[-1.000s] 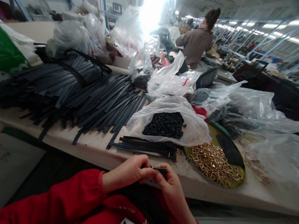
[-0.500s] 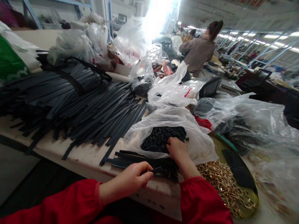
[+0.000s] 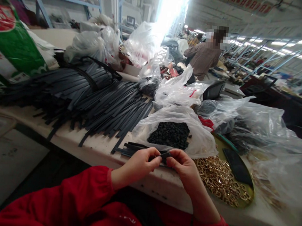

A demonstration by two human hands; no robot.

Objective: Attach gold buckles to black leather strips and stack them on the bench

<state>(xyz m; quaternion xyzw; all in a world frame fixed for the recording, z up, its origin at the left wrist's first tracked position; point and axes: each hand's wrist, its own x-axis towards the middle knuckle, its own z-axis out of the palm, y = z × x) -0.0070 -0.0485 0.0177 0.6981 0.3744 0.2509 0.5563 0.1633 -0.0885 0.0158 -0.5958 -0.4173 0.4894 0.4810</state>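
Between my two hands is a short black strip (image 3: 165, 155). Its near end is pinched by the thumb and fingers of my left hand (image 3: 143, 164). The closed fingertips of my right hand (image 3: 184, 166) meet at the strip's other end; whether a small black piece is also in them I cannot tell. Just beyond, an open clear plastic bag (image 3: 203, 141) holds a heap of small black pieces (image 3: 168, 134). Several dark strips (image 3: 128, 149) lie on the table behind my left hand, partly hidden by it.
Long black strips (image 3: 117, 107) cover the table's left side. To the right, a yellowish tray (image 3: 250, 195) holds gold metal links (image 3: 219, 177) and a flat black piece (image 3: 238, 166). Filled plastic bags (image 3: 260, 118) crowd the back and right. A person (image 3: 203, 58) stands farther off.
My right hand has left the small black pieces in the bag and come back towards me to the strip. My left hand is slightly higher, still pinching. The view has shifted a little.
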